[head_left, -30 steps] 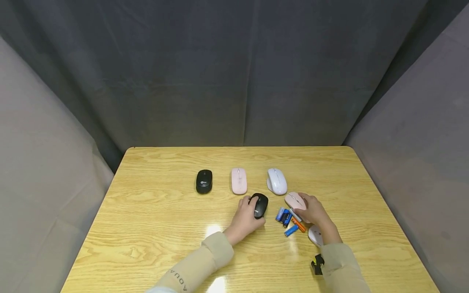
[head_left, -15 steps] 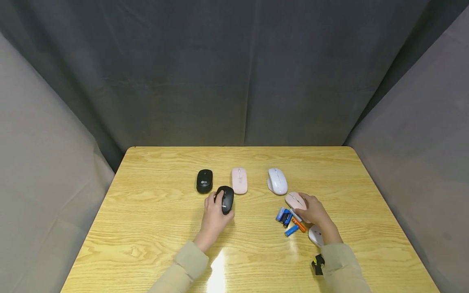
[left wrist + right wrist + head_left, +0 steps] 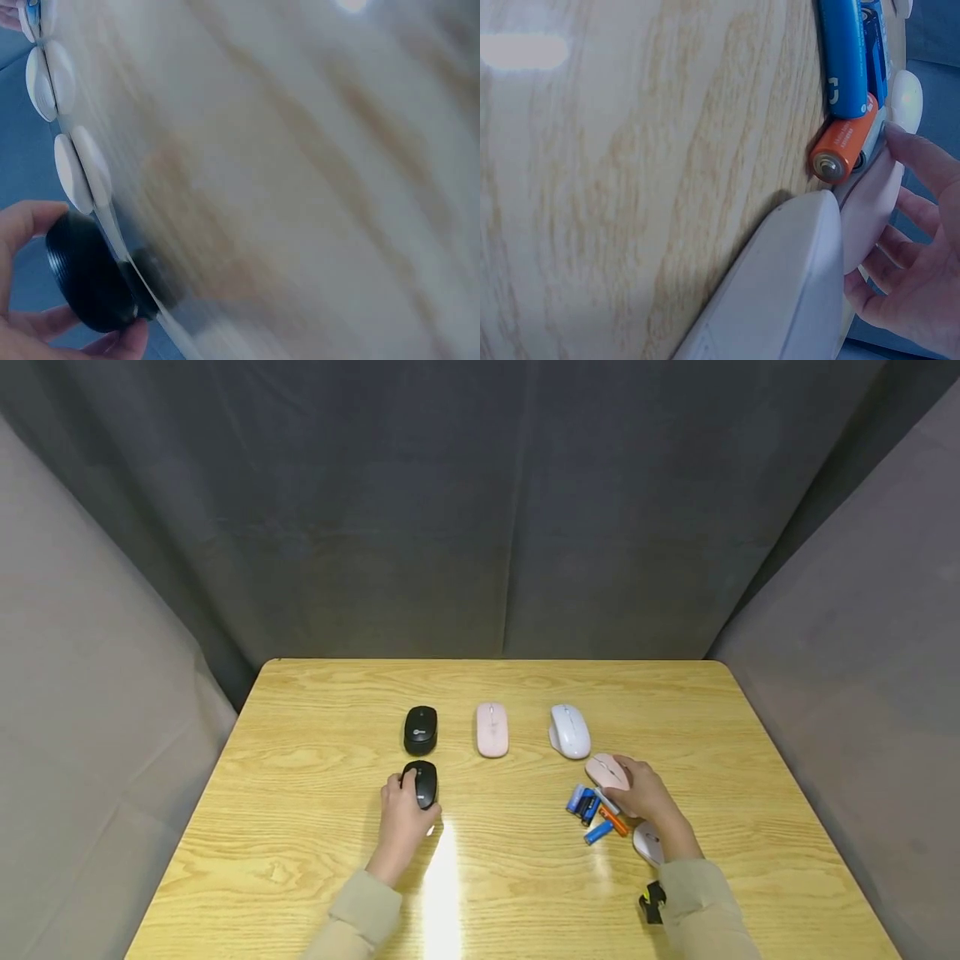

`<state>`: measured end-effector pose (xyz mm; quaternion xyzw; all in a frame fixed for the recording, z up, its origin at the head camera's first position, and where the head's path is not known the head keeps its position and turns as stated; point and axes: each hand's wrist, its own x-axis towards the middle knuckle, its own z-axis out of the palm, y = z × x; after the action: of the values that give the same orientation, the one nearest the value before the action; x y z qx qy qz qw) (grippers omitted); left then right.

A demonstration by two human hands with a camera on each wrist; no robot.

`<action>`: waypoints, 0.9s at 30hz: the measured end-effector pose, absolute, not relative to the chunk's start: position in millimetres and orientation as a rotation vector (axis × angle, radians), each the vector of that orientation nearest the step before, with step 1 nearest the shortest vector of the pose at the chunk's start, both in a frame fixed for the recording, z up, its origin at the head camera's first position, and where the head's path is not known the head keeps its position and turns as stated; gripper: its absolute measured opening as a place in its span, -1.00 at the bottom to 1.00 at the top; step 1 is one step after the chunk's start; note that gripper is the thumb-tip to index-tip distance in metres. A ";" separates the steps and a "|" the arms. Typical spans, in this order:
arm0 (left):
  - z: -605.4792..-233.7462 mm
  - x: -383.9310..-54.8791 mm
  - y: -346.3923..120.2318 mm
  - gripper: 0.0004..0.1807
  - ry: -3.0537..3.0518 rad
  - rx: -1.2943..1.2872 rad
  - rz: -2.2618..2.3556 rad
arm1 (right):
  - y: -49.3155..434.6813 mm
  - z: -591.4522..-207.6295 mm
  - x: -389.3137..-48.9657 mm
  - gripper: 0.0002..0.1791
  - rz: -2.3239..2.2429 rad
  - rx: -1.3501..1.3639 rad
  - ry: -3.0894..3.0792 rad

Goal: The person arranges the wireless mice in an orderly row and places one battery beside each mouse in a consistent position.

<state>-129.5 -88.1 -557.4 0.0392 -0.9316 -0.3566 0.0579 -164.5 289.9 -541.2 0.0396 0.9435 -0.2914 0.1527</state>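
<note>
My left hand (image 3: 405, 817) grips a black computer mouse (image 3: 425, 783) by its sides, just in front of a second black mouse (image 3: 421, 730). In the left wrist view, thumb and fingers curve round the dark mouse (image 3: 88, 271) close over the table. At the right, my right hand (image 3: 643, 790) holds a pink mouse (image 3: 606, 771) from its right side, with fingers curled along its edge. Orange (image 3: 613, 821) and blue (image 3: 598, 832) batteries lie against its left side. A white mouse (image 3: 647, 843) sits below this hand, partly hidden by the wrist.
Along the back stand another pink mouse (image 3: 492, 730) and a white mouse with a thumb ledge (image 3: 570, 732). A small black and yellow object (image 3: 652, 902) lies by the right sleeve. Grey curtains (image 3: 375, 527) enclose the wooden table (image 3: 300, 810).
My left hand has carried the black mouse leftward from beside the batteries to a spot in front of the other black mouse. My right hand stays in place on the pink mouse.
</note>
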 end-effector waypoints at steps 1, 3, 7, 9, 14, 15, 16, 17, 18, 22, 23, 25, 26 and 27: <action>-557.7 -129.0 -89.2 -0.27 -2.832 0.131 -1.077 | 289.8 -541.4 -164.7 -0.21 -0.836 0.111 2.707; -558.3 -128.1 -90.8 -0.27 -2.845 0.143 -1.065 | 289.3 -542.0 -164.9 -0.21 -0.840 0.108 2.705; -558.2 -126.4 -92.0 -0.29 -2.858 0.131 -1.054 | 289.7 -543.5 -165.4 -0.21 -0.846 0.104 2.712; -558.0 -125.4 -92.1 -0.30 -2.867 0.123 -1.045 | 290.0 -543.9 -165.4 -0.21 -0.850 0.106 2.712; -559.1 -125.0 -92.5 -0.30 -2.917 0.129 -1.020 | 290.2 -543.2 -164.9 -0.21 -0.855 0.117 2.709; -559.4 -125.3 -92.4 -0.29 -2.926 0.131 -1.017 | 290.3 -543.2 -164.8 -0.21 -0.854 0.118 2.709; -559.4 -125.5 -92.3 -0.29 -2.930 0.135 -1.016 | 290.2 -542.9 -164.6 -0.21 -0.852 0.118 2.711; -559.5 -125.9 -92.0 -0.29 -2.935 0.136 -1.011 | 290.2 -542.8 -164.5 -0.21 -0.851 0.119 2.710; -559.6 -126.3 -91.7 -0.29 -2.937 0.129 -1.009 | 290.2 -542.6 -164.3 -0.21 -0.851 0.119 2.710; -559.5 -126.7 -90.6 -0.29 -2.954 0.122 -0.981 | 290.5 -541.9 -163.8 -0.22 -0.844 0.110 2.715; -559.5 -126.8 -90.6 -0.29 -2.956 0.120 -0.978 | 290.5 -542.0 -163.8 -0.22 -0.842 0.110 2.716; -558.8 -126.9 -91.0 -0.29 -2.961 0.124 -0.980 | 290.6 -542.6 -163.9 -0.22 -0.837 0.110 2.719; -558.2 -127.1 -91.2 -0.29 -2.963 0.129 -0.985 | 290.7 -543.3 -164.0 -0.21 -0.836 0.109 2.720; -557.8 -127.2 -91.5 -0.29 -2.964 0.131 -0.990 | 290.8 -544.0 -164.1 -0.22 -0.834 0.105 2.724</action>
<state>-127.2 -91.5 -557.8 0.0419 -0.9476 -0.3166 0.0068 -164.1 290.8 -544.0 0.0365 0.9455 -0.2893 0.1449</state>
